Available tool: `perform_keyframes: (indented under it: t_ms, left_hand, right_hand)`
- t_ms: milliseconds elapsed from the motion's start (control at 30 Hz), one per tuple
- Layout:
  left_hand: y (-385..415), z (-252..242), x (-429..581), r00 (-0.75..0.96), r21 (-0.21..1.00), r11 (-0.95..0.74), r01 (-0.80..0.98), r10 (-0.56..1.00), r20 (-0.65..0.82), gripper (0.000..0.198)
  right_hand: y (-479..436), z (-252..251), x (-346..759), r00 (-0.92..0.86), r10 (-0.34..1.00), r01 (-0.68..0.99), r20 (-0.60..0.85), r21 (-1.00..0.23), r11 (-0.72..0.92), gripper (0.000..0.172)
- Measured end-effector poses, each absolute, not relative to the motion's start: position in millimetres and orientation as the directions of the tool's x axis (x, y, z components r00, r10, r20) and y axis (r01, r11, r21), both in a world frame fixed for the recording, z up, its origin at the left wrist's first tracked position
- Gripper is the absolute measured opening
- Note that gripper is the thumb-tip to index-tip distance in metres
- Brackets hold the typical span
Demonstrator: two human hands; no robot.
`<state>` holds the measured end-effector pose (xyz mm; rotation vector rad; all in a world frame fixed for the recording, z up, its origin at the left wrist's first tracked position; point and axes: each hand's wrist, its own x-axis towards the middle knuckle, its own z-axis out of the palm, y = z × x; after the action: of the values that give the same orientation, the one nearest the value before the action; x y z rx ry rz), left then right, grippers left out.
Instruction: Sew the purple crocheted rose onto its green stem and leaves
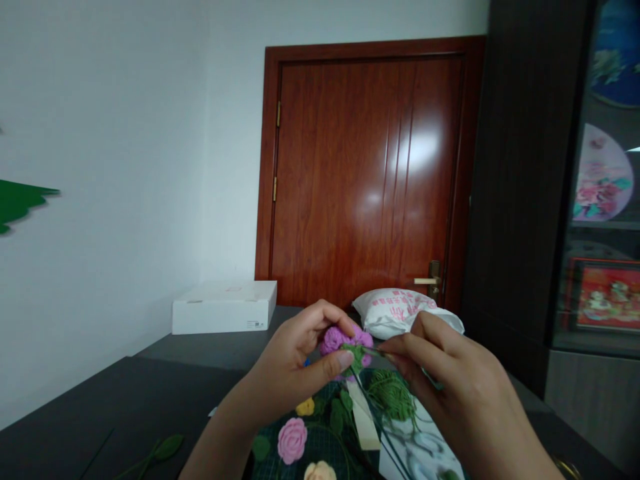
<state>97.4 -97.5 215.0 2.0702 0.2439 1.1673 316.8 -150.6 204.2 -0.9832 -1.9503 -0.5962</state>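
Observation:
Near the middle of the head view, my left hand (305,353) holds a purple crocheted flower (333,340) between its thumb and fingers. The flower has a green base (356,357), and thin dark green stems hang down from it. At the flower's right side, my right hand (440,363) pinches a thin dark strand or stem (374,351) that reaches the green base. Its lower fingers are curled towards the palm.
Below the hands lie a pink flower (293,441), a yellow flower (305,407), a cream flower (320,471), green yarn (393,395) and a pale strip (364,417). A white box (225,308) and a white plastic bag (393,312) stand at the back.

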Motion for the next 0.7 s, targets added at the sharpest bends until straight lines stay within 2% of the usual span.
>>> perform_keyframes:
  t_ms: [233, 467, 700]
  left_hand:
    - [-94.4, 212.9, 94.5, 0.636, 0.751, -0.610, -0.252, 0.481, 0.604, 0.017]
    - [-94.1, 213.3, 94.1, 0.674, 0.770, -0.556, -0.312, 0.442, 0.592, 0.014]
    - [-94.7, 211.1, 93.4, 0.671, 0.761, -0.560, -0.328, 0.429, 0.605, 0.017]
  right_hand:
    - [-142.8, 203.7, 319.5, -0.315, 0.317, 0.777, 0.895, 0.052, 0.627, 0.020]
    - [-132.3, 204.4, 323.8, -0.299, 0.344, 0.646, 0.890, -0.076, 0.759, 0.024]
    - [-126.9, 203.1, 325.3, -0.299, 0.374, 0.596, 0.878, -0.134, 0.792, 0.026]
